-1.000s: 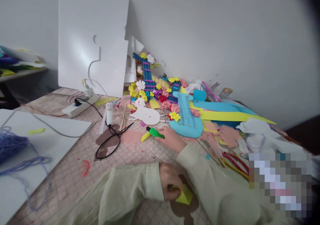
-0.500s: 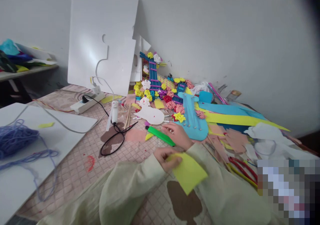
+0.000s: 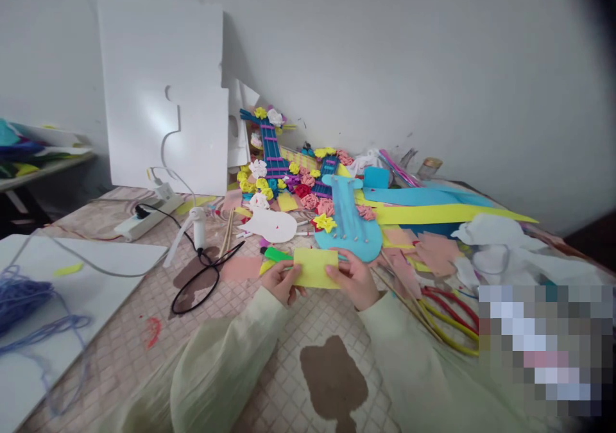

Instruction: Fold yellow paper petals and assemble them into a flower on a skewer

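Over the patterned tablecloth (image 3: 283,369), as the head view shows, one yellow paper (image 3: 316,268) is held up between two hands, near the middle. The left hand (image 3: 280,283) grasps its left edge, with the thumb on the front face; the right hand (image 3: 357,281) grasps its right edge in a similar way, so neither hand is free. The paper turns its flat face toward the person, and its upper and lower edges run from left to right. Its width looks greater than its height, thus the long axis seems to lie sideways, though the view is flattened. Just behind the left hand is a green tool (image 3: 278,254), partly hidden, its black end pointing to the left. Farther back lies a white cutout (image 3: 274,226), and to the right of it a blue guitar-shaped piece (image 3: 370,244), with a yellow flower (image 3: 325,222) at its left side
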A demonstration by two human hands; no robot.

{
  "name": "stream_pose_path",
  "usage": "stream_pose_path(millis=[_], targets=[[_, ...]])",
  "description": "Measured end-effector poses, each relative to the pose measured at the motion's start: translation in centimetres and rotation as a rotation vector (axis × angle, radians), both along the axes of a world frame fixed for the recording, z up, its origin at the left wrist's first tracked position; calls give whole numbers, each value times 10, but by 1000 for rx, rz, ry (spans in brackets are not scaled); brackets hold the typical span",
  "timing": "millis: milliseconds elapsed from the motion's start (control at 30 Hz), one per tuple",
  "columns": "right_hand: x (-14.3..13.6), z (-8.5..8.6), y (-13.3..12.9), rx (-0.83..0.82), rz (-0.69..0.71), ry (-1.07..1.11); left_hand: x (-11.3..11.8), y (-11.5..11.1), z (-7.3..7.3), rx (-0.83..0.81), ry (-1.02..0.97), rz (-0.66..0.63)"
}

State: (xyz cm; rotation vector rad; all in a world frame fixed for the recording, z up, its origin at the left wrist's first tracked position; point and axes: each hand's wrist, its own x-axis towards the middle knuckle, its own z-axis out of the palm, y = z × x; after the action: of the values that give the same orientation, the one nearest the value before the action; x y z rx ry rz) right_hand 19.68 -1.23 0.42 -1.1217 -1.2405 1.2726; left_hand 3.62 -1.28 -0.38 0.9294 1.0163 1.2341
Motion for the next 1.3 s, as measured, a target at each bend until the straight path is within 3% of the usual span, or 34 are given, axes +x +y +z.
stream_pose_path(millis=[233,433,633,833,967,1100,1300], targets=[[26,-6,10,285,20,-228,10,12,0,-25,-6,50],[32,-9,17,343,27,-233,18,16,2,-36,-32,0],[27,-1,8,320,-19,-247,8,6,-1,167,-187,-232],[18,6,-4,274,-36,-241,12,-3,-5,259,46,1],[13,3,-10,240,-97,-181,13,-5,-1,256,102,66],[9,-1,-14,188,-69,-71,13,-9,5,196,41,48],[5,1,-18,54,-38,14,12,-13,5,161,233,-71]])
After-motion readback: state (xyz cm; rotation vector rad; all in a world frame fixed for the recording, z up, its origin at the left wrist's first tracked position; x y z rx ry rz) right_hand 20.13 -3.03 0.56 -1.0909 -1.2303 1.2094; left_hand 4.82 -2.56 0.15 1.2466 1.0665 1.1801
